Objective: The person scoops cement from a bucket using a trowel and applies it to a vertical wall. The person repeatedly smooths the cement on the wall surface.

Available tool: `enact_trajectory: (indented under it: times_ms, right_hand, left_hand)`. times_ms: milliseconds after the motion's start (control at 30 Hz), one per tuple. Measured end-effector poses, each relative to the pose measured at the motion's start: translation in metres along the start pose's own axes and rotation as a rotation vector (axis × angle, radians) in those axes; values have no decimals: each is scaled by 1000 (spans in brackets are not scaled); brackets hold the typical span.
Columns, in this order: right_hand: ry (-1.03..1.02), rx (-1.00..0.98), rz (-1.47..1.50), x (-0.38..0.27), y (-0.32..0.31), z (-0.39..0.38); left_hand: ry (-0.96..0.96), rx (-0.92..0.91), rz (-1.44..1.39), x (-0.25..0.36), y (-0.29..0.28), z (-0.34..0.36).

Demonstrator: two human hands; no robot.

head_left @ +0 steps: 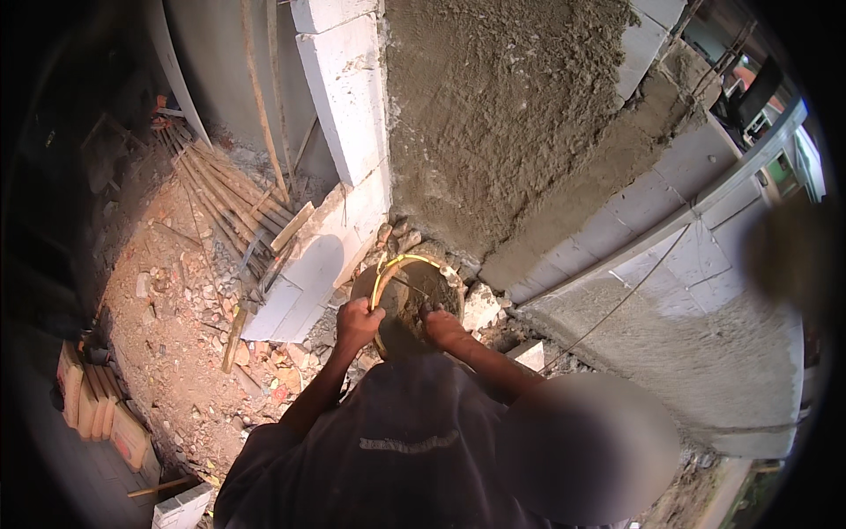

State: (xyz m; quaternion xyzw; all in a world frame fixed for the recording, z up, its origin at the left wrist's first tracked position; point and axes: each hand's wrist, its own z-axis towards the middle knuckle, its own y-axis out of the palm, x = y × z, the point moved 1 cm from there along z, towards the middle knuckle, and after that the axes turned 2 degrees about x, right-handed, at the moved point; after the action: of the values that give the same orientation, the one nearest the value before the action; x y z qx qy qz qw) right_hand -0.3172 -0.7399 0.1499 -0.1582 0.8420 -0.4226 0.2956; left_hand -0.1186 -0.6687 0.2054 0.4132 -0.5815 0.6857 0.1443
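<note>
Between my arms sits a round bucket (379, 288) with a yellow rim, tilted a little, with wet grey mortar (411, 309) in it. My left hand (357, 324) is closed round the near left side of the rim. Inside the opening on the right, my right hand (440, 326) is closed with the thumb up. A thin dark rod shows in the bucket near its fingers, but what the hand grips is hidden. Stones and broken block pieces (481, 306) lie against the bucket's right side.
Ahead rises a wall of rough wet plaster (502, 106), with white blocks (344, 97) at its left. A long straightedge (740, 172) and a string (617, 300) cross the right wall. Bamboo poles (225, 198) lie on rubble (176, 309) at left, above stacked boards (104, 401).
</note>
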Motion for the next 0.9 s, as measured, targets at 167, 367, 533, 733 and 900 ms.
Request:
enact_trajectory:
  times_ms: [167,367,533,733,900]
  right_hand:
    - [-93,-52,-39,-45,-42,-44]
    - [115,-32,-104,-9,-5,-6]
    - [-77,10,78,18,45,-6]
    - [171,84,30,-13,23,-5]
    - [-369,15,174,60,105,32]
  left_hand:
    - [-92,-72,58,6,-8,-4]
    - [-112,-62,13,-4,-12,-17]
    - [-89,-18,51,-12,-19,-21]
    - [90,152,45,-3,-16,-36]
    - [157,203,29,-11,-3,-40]
